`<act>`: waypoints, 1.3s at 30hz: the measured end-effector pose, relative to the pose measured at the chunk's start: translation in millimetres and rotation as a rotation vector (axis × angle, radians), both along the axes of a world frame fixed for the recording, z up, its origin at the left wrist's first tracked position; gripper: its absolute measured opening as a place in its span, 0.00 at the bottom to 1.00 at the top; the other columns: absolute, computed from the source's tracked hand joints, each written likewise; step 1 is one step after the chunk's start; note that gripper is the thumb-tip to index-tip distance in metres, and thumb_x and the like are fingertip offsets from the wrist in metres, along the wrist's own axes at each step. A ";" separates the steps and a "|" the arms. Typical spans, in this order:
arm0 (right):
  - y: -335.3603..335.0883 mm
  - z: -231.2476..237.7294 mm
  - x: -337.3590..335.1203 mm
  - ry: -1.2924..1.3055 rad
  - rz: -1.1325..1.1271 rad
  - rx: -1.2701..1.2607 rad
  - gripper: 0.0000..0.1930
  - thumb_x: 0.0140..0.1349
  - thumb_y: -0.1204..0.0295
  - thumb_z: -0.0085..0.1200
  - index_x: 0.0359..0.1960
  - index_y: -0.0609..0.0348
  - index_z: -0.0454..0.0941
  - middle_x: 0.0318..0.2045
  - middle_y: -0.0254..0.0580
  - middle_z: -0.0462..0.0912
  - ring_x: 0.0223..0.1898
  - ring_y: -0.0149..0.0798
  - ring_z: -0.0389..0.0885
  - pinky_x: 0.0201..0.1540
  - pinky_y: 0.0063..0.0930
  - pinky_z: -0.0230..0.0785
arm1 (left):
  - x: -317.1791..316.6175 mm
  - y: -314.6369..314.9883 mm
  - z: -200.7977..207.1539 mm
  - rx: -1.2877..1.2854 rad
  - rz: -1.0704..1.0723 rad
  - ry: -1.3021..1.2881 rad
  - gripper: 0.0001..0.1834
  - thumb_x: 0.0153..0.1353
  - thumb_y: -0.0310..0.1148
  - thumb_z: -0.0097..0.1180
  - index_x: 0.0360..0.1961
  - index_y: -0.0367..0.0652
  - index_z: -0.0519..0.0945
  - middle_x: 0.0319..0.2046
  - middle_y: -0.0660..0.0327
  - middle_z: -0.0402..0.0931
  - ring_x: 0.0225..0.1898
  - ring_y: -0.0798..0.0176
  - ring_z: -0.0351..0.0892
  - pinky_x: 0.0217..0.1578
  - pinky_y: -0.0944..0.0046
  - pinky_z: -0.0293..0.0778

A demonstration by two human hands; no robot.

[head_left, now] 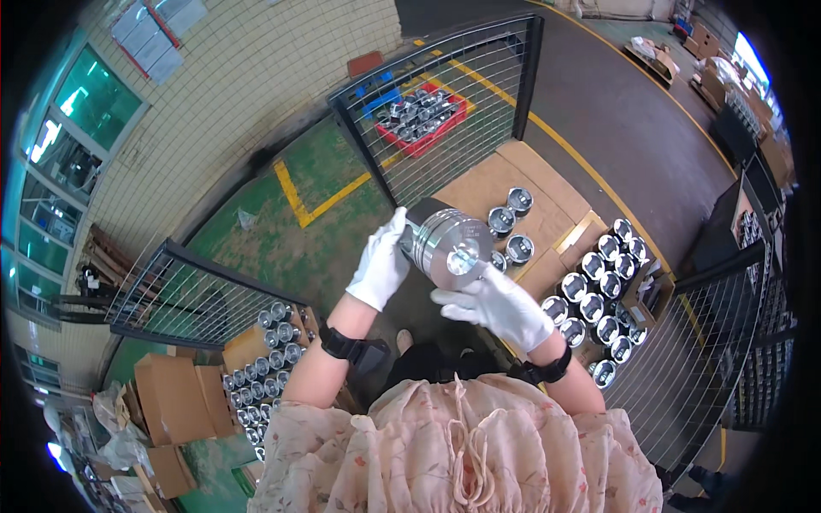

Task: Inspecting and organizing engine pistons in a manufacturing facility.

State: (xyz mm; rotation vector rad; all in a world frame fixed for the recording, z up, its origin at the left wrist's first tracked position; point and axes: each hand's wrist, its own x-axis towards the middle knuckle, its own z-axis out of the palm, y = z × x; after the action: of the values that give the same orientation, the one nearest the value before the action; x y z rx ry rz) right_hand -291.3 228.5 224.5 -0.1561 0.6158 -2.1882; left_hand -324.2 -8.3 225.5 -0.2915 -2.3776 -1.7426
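Note:
A large silver piston is held up in front of me, its round flat crown turned toward me and its ring grooves showing along the side. My left hand, in a white glove, grips it at the left by the dark skirt end. My right hand, also white-gloved, is at the lower right rim, thumb under the edge and fingers beside it; part of those fingertips is hidden. Beyond it, a few smaller-looking pistons stand on a cardboard-covered surface.
Rows of pistons stand to the right, more pistons at the left. Black wire-mesh panels border the far side, with another mesh panel at the left. A red crate of metal parts sits beyond. Open cardboard boxes lie lower left.

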 end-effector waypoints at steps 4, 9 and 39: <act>-35.0 -5.7 -4.1 0.007 -0.135 -0.128 0.29 0.67 0.71 0.46 0.67 0.54 0.50 0.60 0.51 0.66 0.58 0.54 0.72 0.56 0.40 0.74 | -4.7 0.3 42.1 -0.291 -0.039 0.289 0.19 0.63 0.27 0.49 0.56 0.36 0.72 0.47 0.48 0.77 0.44 0.51 0.78 0.47 0.61 0.72; -38.0 -19.5 -9.3 -0.077 -0.144 -0.194 0.29 0.61 0.74 0.54 0.64 0.58 0.59 0.56 0.49 0.71 0.54 0.49 0.76 0.53 0.40 0.76 | 2.0 3.7 57.0 -0.264 -0.100 0.143 0.19 0.67 0.34 0.48 0.56 0.35 0.72 0.45 0.49 0.76 0.46 0.51 0.76 0.48 0.63 0.69; -44.7 -50.4 -5.6 -0.297 -0.089 -0.302 0.25 0.68 0.71 0.45 0.64 0.67 0.57 0.60 0.59 0.66 0.57 0.55 0.72 0.54 0.44 0.77 | -1.9 29.2 92.8 -0.335 -0.157 -0.259 0.26 0.53 0.40 0.66 0.47 0.33 0.75 0.35 0.60 0.77 0.36 0.71 0.76 0.37 0.66 0.75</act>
State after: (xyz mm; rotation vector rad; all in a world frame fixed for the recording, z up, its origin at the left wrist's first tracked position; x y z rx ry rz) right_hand -296.9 183.8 174.1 0.0399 0.1272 -2.3215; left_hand -326.1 20.9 318.3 -0.3219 -2.9097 -1.5138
